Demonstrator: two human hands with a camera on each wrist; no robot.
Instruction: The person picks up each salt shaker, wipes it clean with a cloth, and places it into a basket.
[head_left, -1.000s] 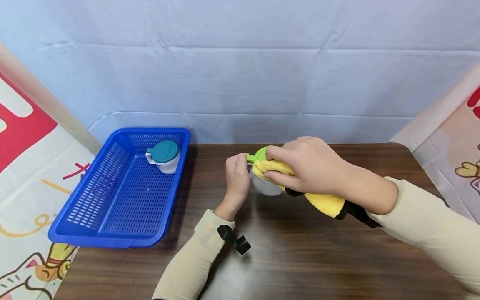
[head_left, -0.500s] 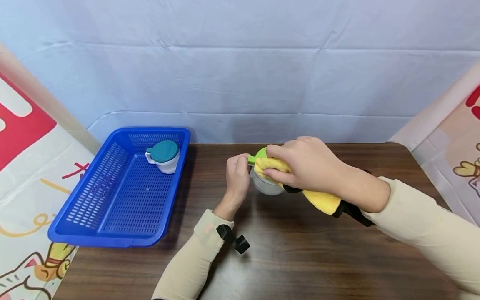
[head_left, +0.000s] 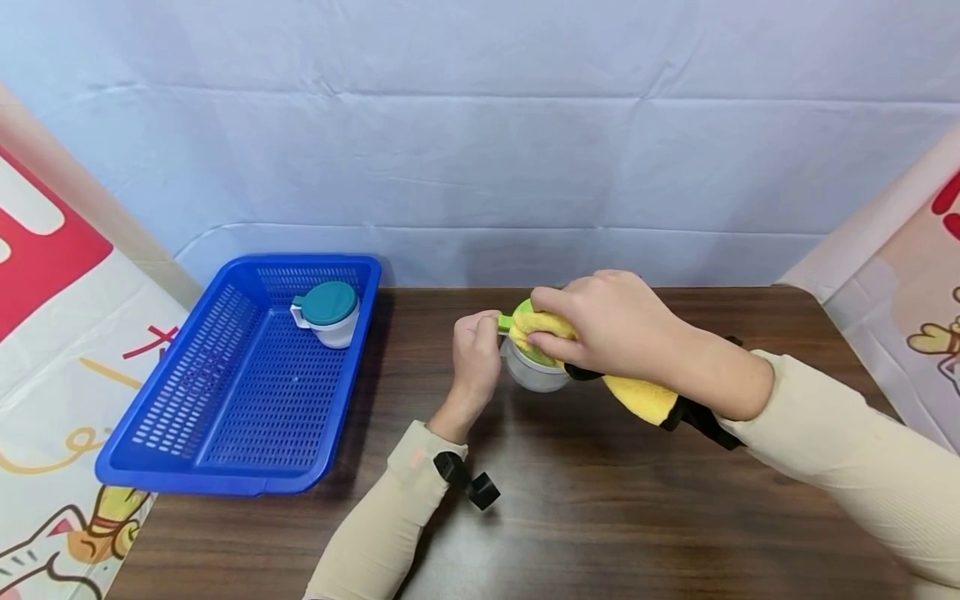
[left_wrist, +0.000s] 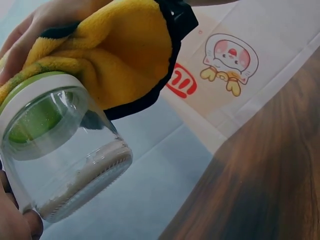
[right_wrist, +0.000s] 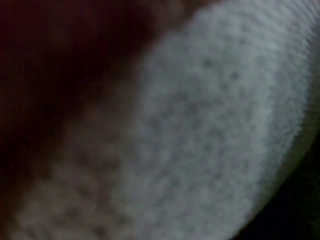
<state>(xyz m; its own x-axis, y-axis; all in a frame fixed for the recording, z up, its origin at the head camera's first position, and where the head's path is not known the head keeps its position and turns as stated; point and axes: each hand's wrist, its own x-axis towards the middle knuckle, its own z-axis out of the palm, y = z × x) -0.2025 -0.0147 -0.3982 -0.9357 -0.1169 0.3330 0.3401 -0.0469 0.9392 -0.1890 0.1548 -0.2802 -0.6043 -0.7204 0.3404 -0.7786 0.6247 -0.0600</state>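
A clear glass seasoning jar (head_left: 537,380) with a light green lid (head_left: 523,310) and a white collar is between the hands in the head view. My left hand (head_left: 475,360) grips the jar's handle from the left side. In my right hand (head_left: 621,323) is a yellow cloth (head_left: 641,402) with black edging, bunched against the lid, its loose end hanging below the wrist. Close up in the left wrist view, the cloth (left_wrist: 127,52) covers part of the lid, and the see-through jar (left_wrist: 65,155) has a ribbed base. The right wrist view shows only blurred pale fabric.
A blue perforated basket (head_left: 347,392) stands on the left of the dark wooden table (head_left: 600,517). Inside it, at the back right, sits a white jar (head_left: 335,332) with a teal lid. A pale cloth backdrop (head_left: 480,167) rises behind the table.
My right hand and the cloth shift slightly left across the lid. The jar tips a little, and its white collar shows more. My left hand keeps its grip; the basket has not moved.
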